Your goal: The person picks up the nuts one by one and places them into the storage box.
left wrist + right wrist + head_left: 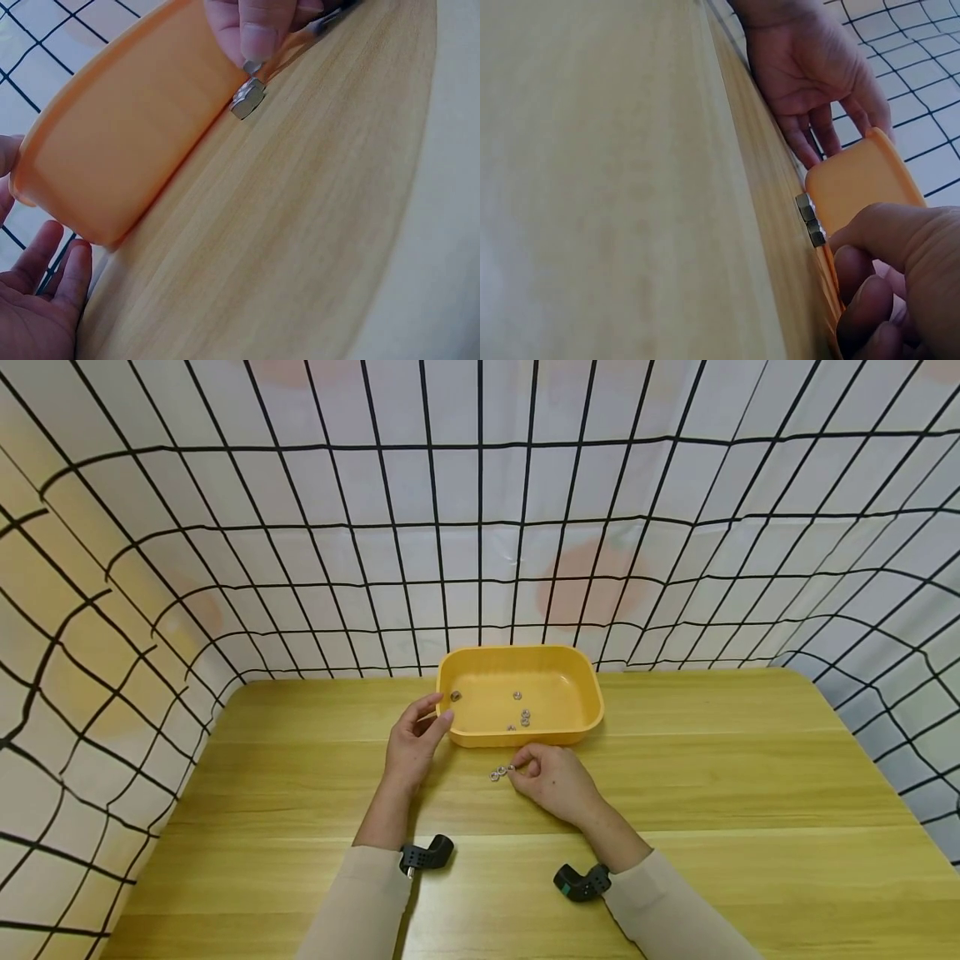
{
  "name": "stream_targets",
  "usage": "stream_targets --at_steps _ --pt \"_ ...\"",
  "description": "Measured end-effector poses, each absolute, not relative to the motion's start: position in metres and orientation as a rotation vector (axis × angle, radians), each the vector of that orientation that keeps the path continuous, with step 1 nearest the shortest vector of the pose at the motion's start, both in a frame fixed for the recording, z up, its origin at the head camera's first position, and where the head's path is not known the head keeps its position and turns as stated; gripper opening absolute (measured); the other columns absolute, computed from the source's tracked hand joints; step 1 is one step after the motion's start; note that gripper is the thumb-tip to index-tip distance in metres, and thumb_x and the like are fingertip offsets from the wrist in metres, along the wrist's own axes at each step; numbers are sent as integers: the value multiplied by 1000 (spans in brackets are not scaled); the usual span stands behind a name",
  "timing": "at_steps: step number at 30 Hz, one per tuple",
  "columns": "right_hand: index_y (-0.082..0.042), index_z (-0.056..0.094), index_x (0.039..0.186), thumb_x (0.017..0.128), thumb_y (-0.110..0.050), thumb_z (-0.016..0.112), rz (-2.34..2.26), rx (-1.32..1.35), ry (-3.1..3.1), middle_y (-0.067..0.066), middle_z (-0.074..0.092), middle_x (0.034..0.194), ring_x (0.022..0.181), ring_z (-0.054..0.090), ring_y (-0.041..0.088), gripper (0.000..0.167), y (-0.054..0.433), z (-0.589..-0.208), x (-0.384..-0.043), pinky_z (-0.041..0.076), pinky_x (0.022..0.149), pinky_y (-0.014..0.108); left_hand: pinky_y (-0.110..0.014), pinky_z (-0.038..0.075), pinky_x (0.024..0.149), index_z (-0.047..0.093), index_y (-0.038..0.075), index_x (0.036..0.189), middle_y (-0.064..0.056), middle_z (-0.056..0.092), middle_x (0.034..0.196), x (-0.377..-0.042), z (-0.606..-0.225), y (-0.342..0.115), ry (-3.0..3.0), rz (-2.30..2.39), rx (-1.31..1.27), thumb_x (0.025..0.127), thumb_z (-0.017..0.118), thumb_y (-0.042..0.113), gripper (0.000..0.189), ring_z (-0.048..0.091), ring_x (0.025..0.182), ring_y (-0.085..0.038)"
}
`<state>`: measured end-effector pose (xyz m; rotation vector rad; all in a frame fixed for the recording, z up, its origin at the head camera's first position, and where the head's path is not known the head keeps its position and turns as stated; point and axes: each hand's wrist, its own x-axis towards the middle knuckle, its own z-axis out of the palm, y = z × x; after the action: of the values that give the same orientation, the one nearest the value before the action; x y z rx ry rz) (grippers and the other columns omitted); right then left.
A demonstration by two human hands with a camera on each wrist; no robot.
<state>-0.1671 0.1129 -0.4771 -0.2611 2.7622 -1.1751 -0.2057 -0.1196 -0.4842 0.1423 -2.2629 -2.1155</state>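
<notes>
A yellow plastic tray (525, 739) stands on the wooden table, looking orange in both wrist views. My left hand (416, 739) is at its left end, fingers fairly straight and fingertips at the rim. Just in front of the tray, my right hand (555, 781) pinches a small metal nut (512, 767) between thumb and index finger, close over the table. Beside those fingertips lie two hex nuts (498, 773), seen as a pair of nuts (810, 220) in the right wrist view. Inside the tray are several more nuts (525, 718), one of them near the left wall.
A black wire grid (480, 527) rises behind the table and along both sides, with a pale printed cloth behind it. Bare wooden tabletop (750, 777) extends to the right of the tray. Each wrist wears a black strap-on camera (427, 853).
</notes>
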Motion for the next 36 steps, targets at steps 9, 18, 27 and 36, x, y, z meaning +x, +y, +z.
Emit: stream_targets --at_steps 9,18,27,36 --pt "-19 72 93 90 -23 77 -1227 -293 2696 -7 61 64 53 52 10 8 112 -471 -163 39 51 23 -38 50 100 64 19 137 -10 58 141 -207 -486 -119 -2273 -2108 160 97 71 31 42 58 125 -28" --pt "-18 71 94 91 -20 76 -1259 -335 2692 -7 60 65 52 50 10 6 113 -458 -159 38 51 21 -38 51 100 64 19 137 -10 58 141 -206 -485 -119 -2267 -2114 159 97 72 30 43 59 125 -28" --pt "-17 72 94 91 -20 77 -1350 -346 2698 -4 61 68 53 50 10 7 119 -440 -159 39 50 21 -41 50 102 65 19 136 -8 58 140 -206 -484 -118 -2273 -2117 163 97 72 31 42 59 126 -27" --pt "-15 71 96 92 -19 76 -1331 -370 2769 -3 61 66 52 47 13 8 127 -422 -174 35 47 21 -42 50 104 65 20 135 -8 59 139 -206 -483 -119 -2269 -2126 180 96 73 31 41 58 127 -27"
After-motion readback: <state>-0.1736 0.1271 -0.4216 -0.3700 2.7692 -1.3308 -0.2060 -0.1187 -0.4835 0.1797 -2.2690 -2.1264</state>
